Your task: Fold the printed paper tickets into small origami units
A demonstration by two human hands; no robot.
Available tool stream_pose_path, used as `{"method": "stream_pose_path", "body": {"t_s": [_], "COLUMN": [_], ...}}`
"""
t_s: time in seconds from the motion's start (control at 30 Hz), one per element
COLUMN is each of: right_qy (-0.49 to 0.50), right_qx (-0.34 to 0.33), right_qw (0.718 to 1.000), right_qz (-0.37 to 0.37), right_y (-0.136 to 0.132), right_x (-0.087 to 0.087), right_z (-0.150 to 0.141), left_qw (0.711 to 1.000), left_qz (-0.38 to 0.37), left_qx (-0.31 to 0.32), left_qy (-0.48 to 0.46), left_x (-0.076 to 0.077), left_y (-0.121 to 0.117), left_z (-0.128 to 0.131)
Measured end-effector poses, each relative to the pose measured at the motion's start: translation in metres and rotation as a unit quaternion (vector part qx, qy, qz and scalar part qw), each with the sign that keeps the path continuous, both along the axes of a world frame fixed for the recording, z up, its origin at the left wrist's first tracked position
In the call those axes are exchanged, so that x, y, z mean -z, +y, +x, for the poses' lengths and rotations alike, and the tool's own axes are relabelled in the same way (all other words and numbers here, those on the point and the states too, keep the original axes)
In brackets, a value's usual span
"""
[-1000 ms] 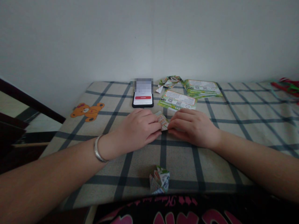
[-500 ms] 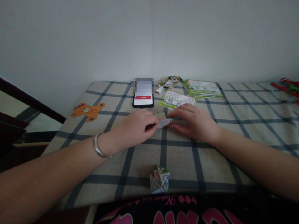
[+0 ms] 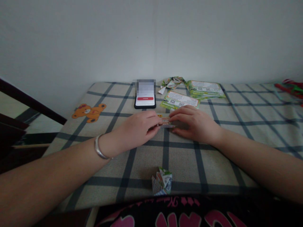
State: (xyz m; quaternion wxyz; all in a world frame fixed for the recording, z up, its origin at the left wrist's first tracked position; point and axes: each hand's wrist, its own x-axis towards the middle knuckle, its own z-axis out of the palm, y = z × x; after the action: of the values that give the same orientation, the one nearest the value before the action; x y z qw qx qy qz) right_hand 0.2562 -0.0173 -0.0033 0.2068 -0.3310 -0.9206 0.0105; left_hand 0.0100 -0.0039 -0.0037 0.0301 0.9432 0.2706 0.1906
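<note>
Between my two hands, low over the checked tablecloth, is a small folded piece of printed paper. My left hand is closed on its left end, thumb below and fingers above. My right hand pinches the right end, with its fingertips on the top edge and the thumb at the near side. Fingers cover both ends of the paper. Nearer to me, a folded paper piece with pointed tips stands near the table's front edge.
Behind my hands lie a flat printed leaflet, a stack of leaflets and several folded paper pieces. A lit phone lies left of them. A bear picture is at left, a red-green object far right.
The paper between my hands has turned over a little, now showing a yellow strip and an orange printed face. My hands have barely shifted.
</note>
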Motion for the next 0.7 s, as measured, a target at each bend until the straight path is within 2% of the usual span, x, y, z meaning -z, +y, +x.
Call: {"method": "stream_pose_path", "body": {"t_s": [0.27,0.43,0.7], "right_qy": [-0.002,-0.005,-0.001], "right_qx": [-0.008,-0.015,-0.040], "right_qw": [1.000,1.000,0.999], "right_qz": [0.007,0.007,0.011], "right_y": [0.0005,-0.0008,-0.0003], "right_x": [-0.0002,-0.0024,-0.0039], "right_z": [0.0002,0.0020,0.0032], "left_qw": [0.999,0.996,0.994], "left_qz": [-0.028,-0.059,-0.063], "left_qx": [0.013,0.044,0.055], "left_qy": [-0.029,-0.057,-0.064], "left_x": [-0.0025,-0.0057,-0.0087], "left_y": [-0.0016,-0.0027,-0.0051], "left_z": [-0.0006,-0.0005,-0.0006]}}
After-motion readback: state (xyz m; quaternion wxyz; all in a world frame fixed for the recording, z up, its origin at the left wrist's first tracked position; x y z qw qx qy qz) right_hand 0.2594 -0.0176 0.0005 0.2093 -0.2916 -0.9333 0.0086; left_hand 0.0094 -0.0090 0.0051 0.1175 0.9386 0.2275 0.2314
